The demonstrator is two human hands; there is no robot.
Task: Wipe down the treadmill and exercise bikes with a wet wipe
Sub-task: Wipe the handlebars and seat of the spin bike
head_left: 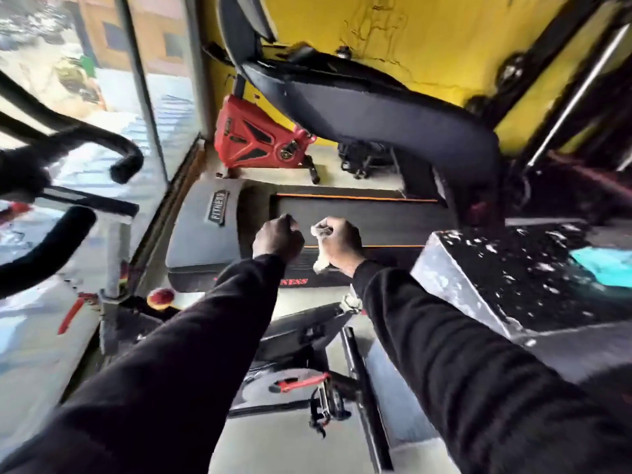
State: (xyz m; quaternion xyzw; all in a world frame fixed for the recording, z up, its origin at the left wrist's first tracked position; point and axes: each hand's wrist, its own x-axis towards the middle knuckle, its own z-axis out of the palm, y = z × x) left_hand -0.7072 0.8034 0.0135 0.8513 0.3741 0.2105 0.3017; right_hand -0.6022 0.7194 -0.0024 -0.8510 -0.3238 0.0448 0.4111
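Observation:
Both my arms in black sleeves reach forward over the treadmill (205,241), whose grey motor cover and dark belt with orange edge lines lie below. My right hand (338,242) grips a crumpled whitish wet wipe (321,263) that sticks out above and below the fist. My left hand (277,239) is curled into a fist beside it, and nothing shows in it. The treadmill's dark curved handrail and console (376,107) arch overhead. An exercise bike's black handlebars (68,186) stand at the left. Its pedal and crank (321,395) are below my arms.
A red exercise bike body (256,138) stands beyond the treadmill by the yellow wall. A large window runs along the left. A grey box with a speckled black top (513,265) and a teal cloth (605,268) sits at the right. A red knob (160,297) is near the bike frame.

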